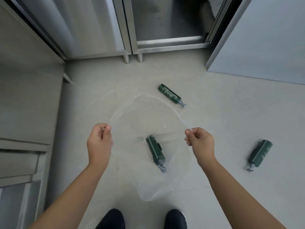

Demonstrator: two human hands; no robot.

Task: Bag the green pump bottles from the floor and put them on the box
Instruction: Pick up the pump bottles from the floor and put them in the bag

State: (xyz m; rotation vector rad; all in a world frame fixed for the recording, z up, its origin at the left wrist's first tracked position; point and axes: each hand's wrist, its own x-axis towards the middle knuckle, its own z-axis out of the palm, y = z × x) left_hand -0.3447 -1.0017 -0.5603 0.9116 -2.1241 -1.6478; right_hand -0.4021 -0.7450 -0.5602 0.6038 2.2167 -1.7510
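Bare forearms reach forward and down, hands level and apart. Curled fingers [107, 128] of the left hand [99, 142] pinch one side of the clear plastic bag [148, 187] at its rim; the right hand [200, 143] pinches the other side, holding the mouth wide. The middle green pump bottle [156, 152] shows through the bag, whether inside it or beneath I cannot tell. The far bottle [169, 95] and the right-side bottle [260, 153] lie on the floor [214, 116]. Their white lettering is too blurred to read.

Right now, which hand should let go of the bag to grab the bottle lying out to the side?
Probably the right hand: that bottle lies on the floor to its right, far from the left hand, which pinches the bag.
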